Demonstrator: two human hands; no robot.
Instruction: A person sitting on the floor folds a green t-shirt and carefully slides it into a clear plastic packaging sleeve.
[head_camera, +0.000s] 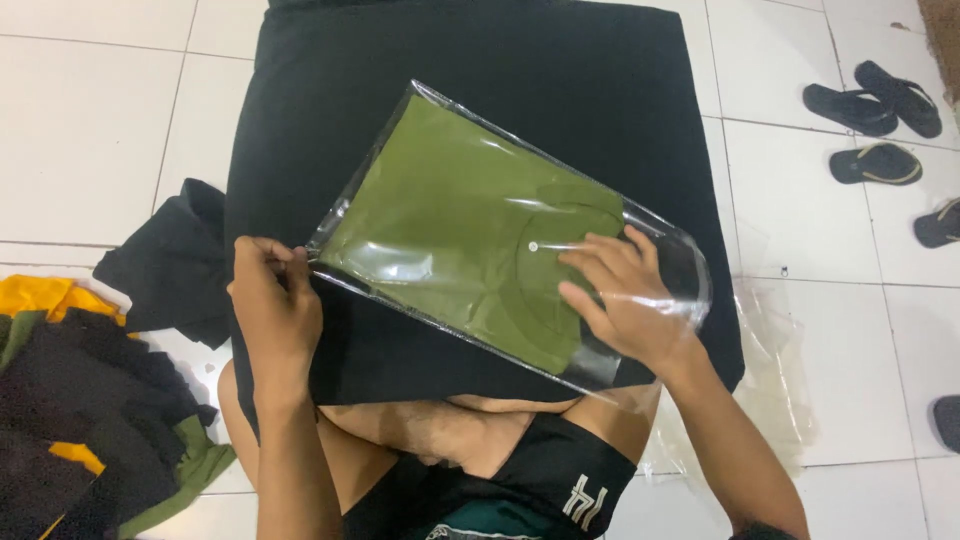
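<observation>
A folded olive-green garment (455, 220) lies inside a clear plastic bag (660, 235) on a black cushion-like pad (520, 60) resting on my lap. My left hand (272, 300) pinches the bag's closed corner at the left. My right hand (620, 295) is pushed inside the bag's open end, fingers spread flat on the garment near its collar.
A pile of black, yellow and green clothes (70, 390) lies on the white tiled floor at the left, with a black garment (170, 260) beside the pad. Spare clear bags (775, 370) lie at the right. Several dark sandals (880, 110) sit at the far right.
</observation>
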